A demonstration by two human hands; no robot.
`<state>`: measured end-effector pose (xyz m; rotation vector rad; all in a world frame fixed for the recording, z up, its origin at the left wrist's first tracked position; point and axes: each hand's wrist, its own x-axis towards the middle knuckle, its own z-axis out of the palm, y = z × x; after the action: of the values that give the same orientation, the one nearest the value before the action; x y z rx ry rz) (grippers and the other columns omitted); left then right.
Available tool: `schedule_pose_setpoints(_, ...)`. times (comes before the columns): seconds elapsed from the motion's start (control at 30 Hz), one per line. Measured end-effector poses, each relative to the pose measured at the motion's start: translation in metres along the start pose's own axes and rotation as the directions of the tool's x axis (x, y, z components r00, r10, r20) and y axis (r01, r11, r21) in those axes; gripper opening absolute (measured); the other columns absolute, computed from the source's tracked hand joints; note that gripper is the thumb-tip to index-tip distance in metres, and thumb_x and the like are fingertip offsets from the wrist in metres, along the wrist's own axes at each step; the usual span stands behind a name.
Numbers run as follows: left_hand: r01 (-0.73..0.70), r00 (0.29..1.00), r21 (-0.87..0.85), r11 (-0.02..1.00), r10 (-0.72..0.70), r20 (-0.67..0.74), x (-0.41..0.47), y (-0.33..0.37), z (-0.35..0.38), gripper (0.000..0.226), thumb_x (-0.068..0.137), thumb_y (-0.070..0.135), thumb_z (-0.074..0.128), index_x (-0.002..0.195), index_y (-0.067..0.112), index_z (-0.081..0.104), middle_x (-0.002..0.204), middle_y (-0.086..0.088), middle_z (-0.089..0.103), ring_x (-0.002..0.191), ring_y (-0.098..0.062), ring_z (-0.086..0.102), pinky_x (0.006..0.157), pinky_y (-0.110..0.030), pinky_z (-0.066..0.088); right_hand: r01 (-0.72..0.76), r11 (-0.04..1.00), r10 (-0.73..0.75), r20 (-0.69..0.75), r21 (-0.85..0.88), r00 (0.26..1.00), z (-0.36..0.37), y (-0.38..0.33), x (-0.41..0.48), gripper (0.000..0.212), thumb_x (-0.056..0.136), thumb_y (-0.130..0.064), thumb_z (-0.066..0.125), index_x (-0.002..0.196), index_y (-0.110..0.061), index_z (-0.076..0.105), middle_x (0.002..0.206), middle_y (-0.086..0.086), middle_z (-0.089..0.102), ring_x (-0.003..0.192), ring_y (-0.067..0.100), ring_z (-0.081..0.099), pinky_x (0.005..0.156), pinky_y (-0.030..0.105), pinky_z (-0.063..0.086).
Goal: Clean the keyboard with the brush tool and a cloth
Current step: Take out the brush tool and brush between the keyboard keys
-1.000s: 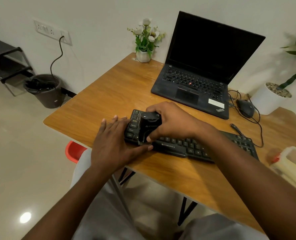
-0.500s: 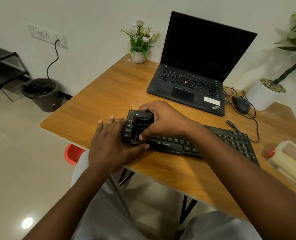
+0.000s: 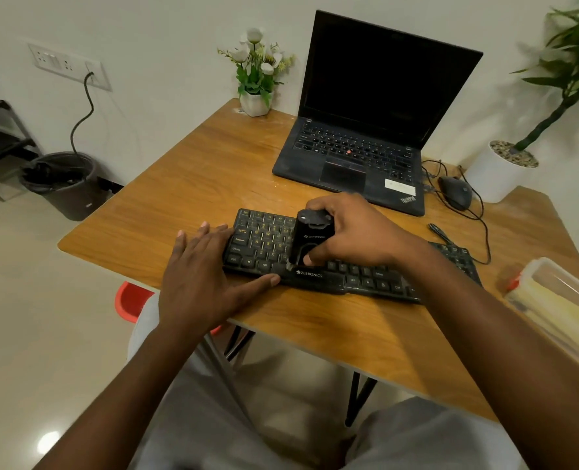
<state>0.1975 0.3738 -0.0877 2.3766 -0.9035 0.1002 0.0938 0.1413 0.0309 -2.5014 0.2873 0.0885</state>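
1. A wooden tabletop is standing against a white wall, with a laptop sitting open beyond the right hand.
2. That hand is gripping the brush tool on the keyboard.
3. The left hand is lying flat, fingers straight, on the keyboard's left end.
4. Right of the right hand, a clear box is holding something yellow; far left, a lined bin is standing on the floor.

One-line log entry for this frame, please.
stage: brushing keys | right hand: grips brush tool, set on left half of keyboard | left hand: flat, fingers straight, against keyboard's left end
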Motion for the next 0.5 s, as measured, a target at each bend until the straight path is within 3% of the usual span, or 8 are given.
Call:
schedule_pose_setpoints(0.13, 0.003, 1.000, 0.021, 1.000, -0.003, 0.007, 0.000, 0.000, 0.000, 0.114, 0.069, 0.102, 0.051, 0.153, 0.025, 0.044, 0.161, -0.001, 0.050, 0.159, -0.020, 0.029, 0.133, -0.048, 0.010, -0.064, 0.997, 0.064, 0.006, -0.039, 0.998, -0.015, 0.018, -0.023, 0.039, 0.070, -0.018, 0.097, 0.099, -0.024, 0.071, 0.094, -0.002, 0.076, 0.086, 0.015, 0.074, 0.078, 0.050, 0.064)
schedule_pose_setpoints(0.3, 0.000, 1.000, 0.026, 1.000, 0.000, 0.009, 0.000, 0.001, 0.001, 0.115, 0.069, 0.102, 0.050, 0.153, 0.023, 0.045, 0.160, -0.003, 0.051, 0.158, -0.022, 0.031, 0.133, -0.048, 0.011, -0.122, 0.989, 0.124, 0.019, -0.079, 0.992, -0.032, 0.032, -0.044, 0.037, 0.070, -0.014, 0.096, 0.095, -0.025, 0.070, 0.090, -0.003, 0.075, 0.082, 0.010, 0.072, 0.068, 0.034, 0.056)
schedule_pose_setpoints(0.5, -0.006, 1.000, 0.030, 1.000, 0.005, 0.015, -0.001, 0.000, -0.001, 0.115, 0.070, 0.101, 0.051, 0.153, 0.022, 0.045, 0.161, -0.004, 0.051, 0.158, -0.022, 0.031, 0.133, -0.048, 0.011, -0.112, 0.994, 0.112, -0.014, -0.001, 0.994, -0.017, 0.025, -0.046, 0.039, 0.069, -0.018, 0.098, 0.095, -0.025, 0.071, 0.091, -0.004, 0.076, 0.082, 0.011, 0.073, 0.070, 0.037, 0.060)
